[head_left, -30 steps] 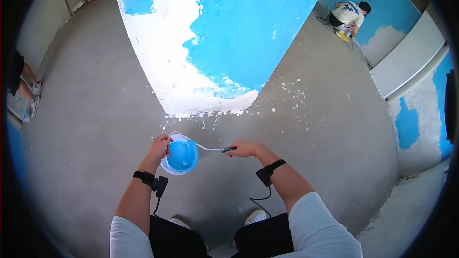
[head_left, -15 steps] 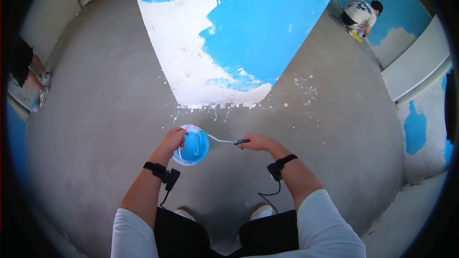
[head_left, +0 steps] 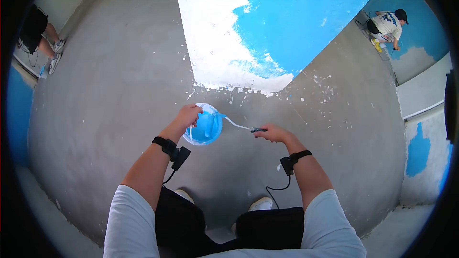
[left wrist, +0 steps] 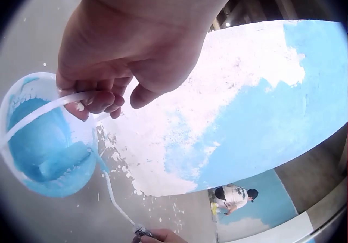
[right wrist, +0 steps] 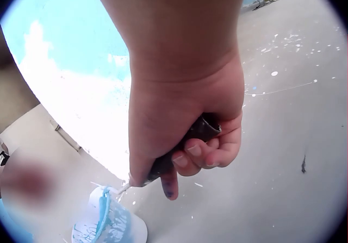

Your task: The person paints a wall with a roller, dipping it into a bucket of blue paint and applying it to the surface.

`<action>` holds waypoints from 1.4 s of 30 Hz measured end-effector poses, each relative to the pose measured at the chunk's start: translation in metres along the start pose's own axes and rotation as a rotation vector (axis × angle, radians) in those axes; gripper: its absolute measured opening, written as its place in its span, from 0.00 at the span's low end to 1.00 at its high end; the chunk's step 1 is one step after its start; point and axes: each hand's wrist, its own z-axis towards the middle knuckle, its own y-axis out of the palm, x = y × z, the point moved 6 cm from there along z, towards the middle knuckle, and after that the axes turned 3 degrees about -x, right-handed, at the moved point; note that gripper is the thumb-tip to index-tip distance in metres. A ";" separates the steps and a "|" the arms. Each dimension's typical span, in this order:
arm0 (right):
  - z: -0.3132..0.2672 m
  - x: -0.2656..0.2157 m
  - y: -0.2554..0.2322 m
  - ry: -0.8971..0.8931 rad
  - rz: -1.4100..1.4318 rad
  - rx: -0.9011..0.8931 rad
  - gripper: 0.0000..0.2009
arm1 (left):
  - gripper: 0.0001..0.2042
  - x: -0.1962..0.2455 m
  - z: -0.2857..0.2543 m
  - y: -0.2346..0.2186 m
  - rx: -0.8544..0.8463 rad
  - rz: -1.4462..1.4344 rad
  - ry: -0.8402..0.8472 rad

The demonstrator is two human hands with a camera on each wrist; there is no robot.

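My left hand [head_left: 189, 115] holds the white bail handle [left wrist: 35, 115] of a white bucket [right wrist: 130, 229], with curled fingers hooked around it in the left wrist view. Light blue paint [left wrist: 32, 126] covers the bucket's inside. A paint roller's blue-coated sleeve [left wrist: 65, 160] lies inside, toward the bucket's near side in that view. From it a thin, paint-whitened frame [head_left: 234, 122] bends over the rim to a dark handle [right wrist: 202, 130]. My right hand [head_left: 272, 133] grips that handle, to the right of the bucket.
Ahead stands a column [head_left: 311, 14], part blue and part white, above paint-spattered grey floor [head_left: 119, 76]. A person [head_left: 386, 26] crouches by the blue wall at far right. Another person's legs [head_left: 51, 45] show at left. A cable [head_left: 275, 196] hangs from my right wrist camera.
The head view has turned left and down, so column, bucket and both hands sit higher and farther right. Both hands keep hold of bail handle and roller; the sleeve stays in the bucket.
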 end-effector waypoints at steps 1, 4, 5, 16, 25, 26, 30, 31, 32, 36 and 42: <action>0.000 0.001 0.001 0.003 0.020 0.003 0.21 | 0.09 0.000 0.000 0.000 -0.004 -0.005 0.001; -0.003 -0.003 -0.002 -0.003 0.036 -0.012 0.20 | 0.09 0.000 0.001 0.001 -0.008 -0.002 0.005; -0.004 -0.004 -0.001 -0.001 0.036 -0.013 0.20 | 0.09 0.001 0.001 0.002 -0.008 0.007 0.008; -0.009 -0.017 -0.006 -0.005 0.021 -0.022 0.20 | 0.09 0.005 -0.005 0.002 -0.019 0.030 0.013; -0.005 -0.007 -0.006 0.035 0.009 0.005 0.20 | 0.09 0.002 -0.003 0.002 -0.019 0.022 0.019; -0.004 -0.006 -0.006 0.037 0.010 0.005 0.20 | 0.09 0.001 -0.001 0.001 -0.015 0.028 0.025; -0.003 -0.011 -0.001 0.024 0.012 -0.033 0.20 | 0.09 0.004 -0.003 0.002 -0.015 0.056 0.019; -0.003 -0.013 -0.002 0.017 -0.003 -0.003 0.20 | 0.09 0.003 -0.001 0.002 -0.014 0.053 0.018; -0.004 -0.014 -0.002 0.016 -0.001 -0.005 0.20 | 0.09 0.002 -0.001 0.000 -0.013 0.051 0.017; -0.003 -0.012 0.004 -0.008 0.136 -0.108 0.24 | 0.09 0.003 -0.003 0.001 -0.028 0.040 0.024; -0.002 -0.012 0.005 0.034 0.132 -0.130 0.24 | 0.09 0.006 -0.006 0.001 -0.022 0.048 0.006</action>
